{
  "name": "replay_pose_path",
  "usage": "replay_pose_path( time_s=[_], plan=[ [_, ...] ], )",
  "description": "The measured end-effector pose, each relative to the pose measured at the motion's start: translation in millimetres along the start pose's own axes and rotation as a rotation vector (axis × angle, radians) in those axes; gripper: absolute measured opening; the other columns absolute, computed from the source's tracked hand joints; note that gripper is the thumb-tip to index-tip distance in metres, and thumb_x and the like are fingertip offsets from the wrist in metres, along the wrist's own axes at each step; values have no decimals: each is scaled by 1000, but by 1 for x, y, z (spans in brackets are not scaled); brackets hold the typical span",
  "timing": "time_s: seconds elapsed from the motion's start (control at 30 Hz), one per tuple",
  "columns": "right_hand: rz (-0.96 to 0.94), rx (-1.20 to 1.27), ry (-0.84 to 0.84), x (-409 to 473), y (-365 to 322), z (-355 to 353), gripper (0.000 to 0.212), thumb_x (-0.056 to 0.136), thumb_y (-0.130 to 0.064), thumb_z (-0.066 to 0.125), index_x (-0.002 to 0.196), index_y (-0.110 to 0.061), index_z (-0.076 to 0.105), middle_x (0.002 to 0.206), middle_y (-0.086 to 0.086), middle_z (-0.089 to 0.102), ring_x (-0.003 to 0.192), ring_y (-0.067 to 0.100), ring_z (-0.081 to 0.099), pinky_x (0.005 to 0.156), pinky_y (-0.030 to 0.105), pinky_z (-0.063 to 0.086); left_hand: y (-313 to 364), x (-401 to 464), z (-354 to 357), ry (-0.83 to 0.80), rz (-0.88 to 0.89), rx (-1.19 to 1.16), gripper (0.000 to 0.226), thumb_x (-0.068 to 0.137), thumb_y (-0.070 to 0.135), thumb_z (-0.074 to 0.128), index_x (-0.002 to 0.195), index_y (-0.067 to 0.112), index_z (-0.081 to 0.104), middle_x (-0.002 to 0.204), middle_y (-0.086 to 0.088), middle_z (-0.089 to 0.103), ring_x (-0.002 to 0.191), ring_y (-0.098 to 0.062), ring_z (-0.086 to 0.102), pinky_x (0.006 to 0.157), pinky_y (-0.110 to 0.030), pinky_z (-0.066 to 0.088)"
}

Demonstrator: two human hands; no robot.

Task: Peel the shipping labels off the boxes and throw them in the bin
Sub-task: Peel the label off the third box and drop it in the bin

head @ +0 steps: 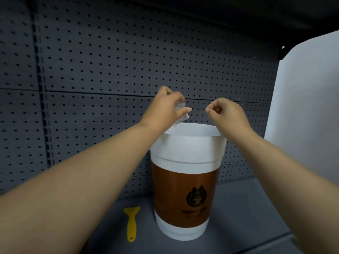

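A bin [187, 180] shaped like a giant coffee cup, white with a brown band and a dark logo, stands on the grey shelf. Both my hands hover just above its open rim. My left hand [165, 107] clutches a crumpled white label [180, 111], part of which hangs down toward the rim. My right hand [225, 114] is beside it, thumb and forefinger pinched together with nothing visible between them. No box is in view.
A yellow plastic scraper [131, 223] lies on the shelf surface left of the bin. A dark pegboard wall [110, 70] rises behind. A large white panel [304, 107] stands at the right. A shelf overhangs at the top.
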State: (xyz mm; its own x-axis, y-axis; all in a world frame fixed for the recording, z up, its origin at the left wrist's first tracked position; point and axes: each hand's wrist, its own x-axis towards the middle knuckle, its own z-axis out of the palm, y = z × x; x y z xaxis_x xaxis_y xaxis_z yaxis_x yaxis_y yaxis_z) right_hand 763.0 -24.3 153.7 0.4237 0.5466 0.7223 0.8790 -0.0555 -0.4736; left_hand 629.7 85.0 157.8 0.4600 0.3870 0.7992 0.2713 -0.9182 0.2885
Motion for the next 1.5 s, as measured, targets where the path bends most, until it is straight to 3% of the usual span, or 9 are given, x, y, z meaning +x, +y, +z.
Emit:
replay_pose_path(
  time_s=[0.17,0.3,0.4,0.63,0.8,0.93,1.2,1.37,1.5],
  plan=[
    [-5,7,-26,8,15,0,9,93,-21,51,86,-18,57,72,-13,51,64,0,45,54,15,34,-4,7,16,-125,-19,115,35,85,39,63,112,18,66,101,0,42,95,-16,46,83,-25,39],
    [-12,20,-65,12,19,6,9,92,-20,52,86,-19,59,72,-15,51,64,0,46,54,15,34,-6,11,19,-274,3,320,35,88,39,59,119,24,62,119,0,60,115,-20,50,95,-34,41],
    [-21,1,-119,16,21,10,10,92,-21,52,84,-20,58,74,-13,53,65,1,47,54,16,34,-5,14,18,-395,-49,330,32,88,35,59,119,24,62,121,3,65,112,-18,57,97,-34,44],
    [-60,-91,-283,22,21,14,16,93,-21,52,93,-16,68,88,-9,59,84,15,58,61,19,41,-8,23,20,-546,-92,356,28,94,33,50,97,13,69,103,-4,69,90,-23,61,72,-30,43],
    [-73,-94,-301,27,25,14,14,91,-20,57,88,-15,70,71,-22,53,72,6,53,58,15,40,-15,29,24,-579,-110,393,30,92,33,53,75,11,64,88,-9,54,73,-23,46,65,-30,36],
    [-72,-107,-321,28,25,12,13,90,-20,58,81,-18,67,71,-17,55,65,5,52,54,17,38,-14,31,21,-585,-103,346,27,90,32,56,80,9,67,85,-4,64,82,-25,58,67,-29,44],
    [-40,-129,-361,27,20,8,14,83,-23,68,81,-9,69,66,-12,57,59,8,51,49,20,39,-13,29,20,-560,-64,287,13,84,14,64,73,15,59,65,12,50,70,-15,50,56,-23,37],
    [-32,-185,-416,25,16,9,21,81,-31,71,81,-10,66,62,-9,51,53,8,45,47,21,32,-11,29,18,-595,-91,282,12,89,19,59,89,10,68,78,5,60,75,-15,55,59,-21,40],
    [-50,-228,-422,25,14,9,32,83,-34,68,84,-2,66,70,0,57,66,18,51,52,25,35,-7,29,18,-620,-97,379,21,94,16,47,91,9,67,83,2,64,79,-20,55,61,-26,39]
  ],
)
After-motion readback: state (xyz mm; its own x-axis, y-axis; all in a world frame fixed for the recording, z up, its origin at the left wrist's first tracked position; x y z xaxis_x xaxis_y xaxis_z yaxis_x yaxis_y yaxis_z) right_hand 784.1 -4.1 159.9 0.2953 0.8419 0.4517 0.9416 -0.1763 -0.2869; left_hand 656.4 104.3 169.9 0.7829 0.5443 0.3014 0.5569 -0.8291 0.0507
